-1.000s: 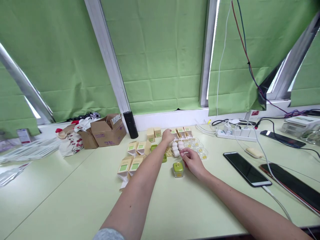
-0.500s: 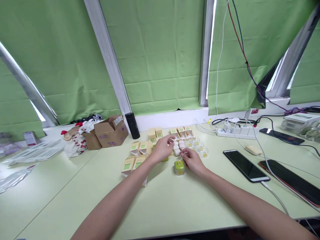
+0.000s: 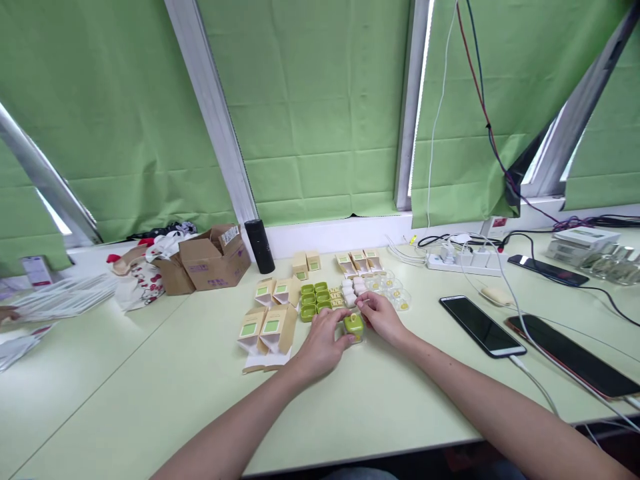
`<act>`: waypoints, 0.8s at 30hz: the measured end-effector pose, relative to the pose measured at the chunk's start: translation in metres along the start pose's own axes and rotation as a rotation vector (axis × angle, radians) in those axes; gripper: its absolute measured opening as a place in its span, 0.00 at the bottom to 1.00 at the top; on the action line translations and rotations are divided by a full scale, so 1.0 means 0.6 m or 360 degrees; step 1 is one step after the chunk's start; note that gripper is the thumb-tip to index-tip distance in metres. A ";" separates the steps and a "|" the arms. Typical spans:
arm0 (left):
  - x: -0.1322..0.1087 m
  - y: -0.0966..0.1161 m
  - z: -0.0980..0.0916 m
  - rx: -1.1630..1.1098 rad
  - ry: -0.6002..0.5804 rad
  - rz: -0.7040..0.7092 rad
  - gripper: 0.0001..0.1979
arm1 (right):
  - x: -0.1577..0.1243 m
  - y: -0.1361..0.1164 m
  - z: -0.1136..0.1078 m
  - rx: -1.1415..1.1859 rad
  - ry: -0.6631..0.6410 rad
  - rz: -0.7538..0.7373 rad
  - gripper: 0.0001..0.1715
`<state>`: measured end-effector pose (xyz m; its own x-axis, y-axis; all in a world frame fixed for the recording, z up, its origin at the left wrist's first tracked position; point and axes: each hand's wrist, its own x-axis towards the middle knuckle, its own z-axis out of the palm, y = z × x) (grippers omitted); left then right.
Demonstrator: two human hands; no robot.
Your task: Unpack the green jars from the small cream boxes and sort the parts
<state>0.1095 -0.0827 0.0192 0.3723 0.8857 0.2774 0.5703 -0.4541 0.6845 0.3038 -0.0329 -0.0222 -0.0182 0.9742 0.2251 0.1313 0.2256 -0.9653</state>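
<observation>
A small clear container with a green lid and a yellow ring-like knob (image 3: 354, 325) stands on the table before me. My left hand (image 3: 323, 341) is closed around its left side, thumb in front and fingers behind. Close by on its right, my right hand (image 3: 383, 319) has thumb and forefinger pinched together; whatever they hold is too small to make out. Just beyond lie white rounded pieces (image 3: 349, 291), small yellow pieces (image 3: 337, 297) and rows of green lids (image 3: 307, 312). Several clear containers with yellow bits inside (image 3: 401, 299) stand behind my right hand.
Open cardboard boxes with green labels (image 3: 273, 328) stand left, more boxes (image 3: 359, 263) at the back. A black cylinder (image 3: 259, 247) and brown carton (image 3: 215, 260) are by the wall. Phones (image 3: 481, 325), cables and a power strip (image 3: 467, 264) lie right. Another person's hand (image 3: 7, 313) shows far left.
My left hand has come back from above the pieces and closed on the green-lidded container. The green lids behind are now uncovered. My right hand stays pinched beside the container.
</observation>
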 end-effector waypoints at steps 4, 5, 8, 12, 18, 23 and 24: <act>0.007 -0.020 -0.004 -0.0263 0.0197 -0.0079 0.22 | -0.008 -0.018 0.000 0.0142 -0.0084 -0.0030 0.25; 0.009 -0.024 -0.005 -0.0317 0.0248 -0.0087 0.22 | -0.011 -0.024 0.000 0.0196 -0.0127 -0.0051 0.26; 0.014 -0.032 -0.007 -0.0409 0.0384 -0.0075 0.22 | -0.021 -0.036 0.003 0.0331 -0.0243 -0.0140 0.27; 0.016 -0.035 -0.008 -0.0477 0.0495 -0.0033 0.23 | -0.030 -0.041 0.011 0.0455 -0.0328 -0.0155 0.27; 0.011 -0.027 -0.017 -0.0481 0.0520 0.0015 0.20 | -0.032 -0.039 0.016 0.0812 -0.0484 0.0006 0.27; 0.005 -0.026 -0.017 -0.0551 0.0492 0.0122 0.19 | -0.028 -0.042 0.009 0.1074 -0.0500 0.0101 0.25; 0.004 -0.026 -0.015 -0.0563 0.0488 0.0138 0.19 | -0.027 -0.043 0.007 0.1114 -0.0519 0.0117 0.25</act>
<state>0.0947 -0.0723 0.0154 0.1439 0.8579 0.4932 0.2423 -0.5137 0.8230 0.2963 -0.0543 -0.0016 -0.3390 0.9166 0.2120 -0.5112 0.0097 -0.8594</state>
